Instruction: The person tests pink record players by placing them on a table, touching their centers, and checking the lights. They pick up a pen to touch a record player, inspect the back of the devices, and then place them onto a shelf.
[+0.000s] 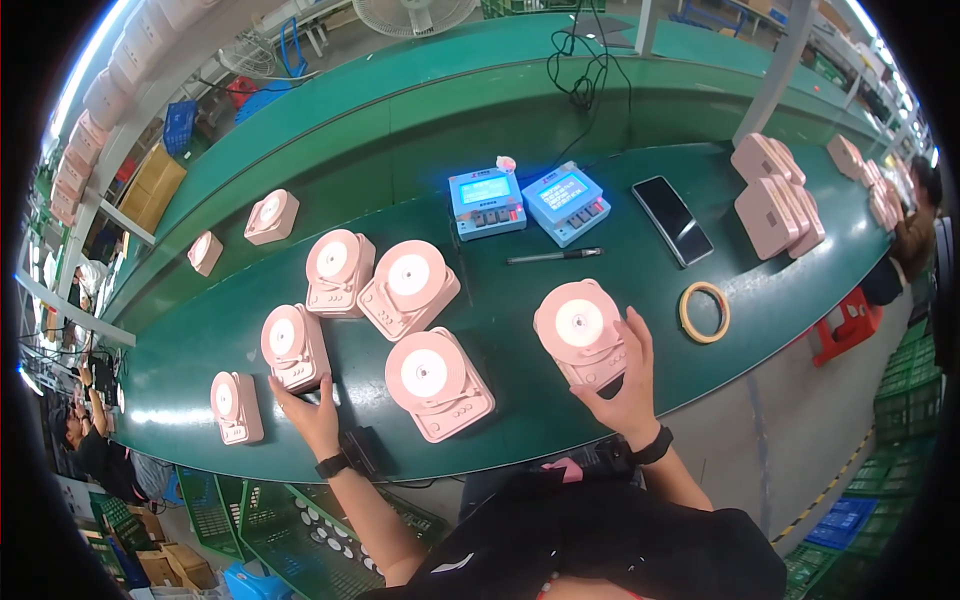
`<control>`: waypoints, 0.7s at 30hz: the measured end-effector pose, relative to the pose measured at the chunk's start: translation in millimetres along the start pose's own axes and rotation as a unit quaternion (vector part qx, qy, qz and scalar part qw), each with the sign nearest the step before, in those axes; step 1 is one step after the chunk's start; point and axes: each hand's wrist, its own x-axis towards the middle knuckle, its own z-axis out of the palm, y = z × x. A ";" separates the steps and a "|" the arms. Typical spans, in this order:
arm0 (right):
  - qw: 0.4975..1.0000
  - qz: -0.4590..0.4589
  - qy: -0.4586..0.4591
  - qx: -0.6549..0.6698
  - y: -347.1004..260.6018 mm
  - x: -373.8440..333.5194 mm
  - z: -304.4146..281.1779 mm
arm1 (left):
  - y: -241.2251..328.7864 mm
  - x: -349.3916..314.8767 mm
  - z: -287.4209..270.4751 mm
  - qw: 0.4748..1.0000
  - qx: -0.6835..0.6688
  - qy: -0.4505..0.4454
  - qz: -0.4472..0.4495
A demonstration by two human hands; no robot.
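Note:
My right hand (630, 392) grips a pink record-player-shaped device (572, 312) by its near right side, thumb at the front edge and fingers along the side. The device lies on the green table with its white round centre facing up. My left hand (312, 418) holds the near end of a similar pink device (287, 340) between thumb and fingers. Beside it stands another pink device (236, 410) on the left. Between my hands lies one more pink device (432, 375), and two pink devices (338, 270) sit close together behind it.
Two blue boxes with lit screens (486, 205) stand at the back, near a black pen (555, 256). A phone (672, 220) and a tape roll (704, 312) lie to the right. Pink cases (768, 215) are stacked at the far right. Green crates (290, 530) sit below the near edge.

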 end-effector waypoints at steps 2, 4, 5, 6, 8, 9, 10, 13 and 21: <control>1.000 0.001 -0.008 -0.007 -5.0 0.6 -0.1 | 0.3 -1.4 -3.3 1.000 0.010 0.002 -0.008; 0.999 0.003 -0.022 -0.024 -10.3 1.1 0.8 | -3.2 -2.6 -2.8 1.000 0.014 0.010 0.000; 0.999 -0.002 -0.028 -0.019 -10.1 1.0 0.4 | -2.1 -3.0 -1.5 1.000 0.013 0.012 0.012; 0.999 0.006 -0.031 -0.023 -7.9 0.4 -1.4 | -1.2 -4.2 -2.8 1.000 0.012 0.013 0.023; 0.999 0.024 -0.037 -0.031 -1.4 1.0 -5.5 | 4.0 -6.4 -6.0 1.000 -0.022 0.018 0.008; 0.999 0.019 -0.042 -0.027 0.8 2.8 -9.5 | 8.4 -8.2 -6.6 0.998 -0.061 0.017 0.000; 0.991 0.063 -0.048 0.105 1.6 4.9 -17.1 | 12.5 -12.6 -7.6 0.995 -0.100 0.016 -0.009; 0.921 0.158 -0.057 0.352 -12.5 14.2 -38.6 | 48.4 -35.6 -30.3 0.995 -0.097 -0.003 0.020; 0.889 -0.116 -0.165 0.411 -96.0 51.7 -30.9 | 142.6 -84.6 -78.4 0.797 -0.517 -0.312 -0.019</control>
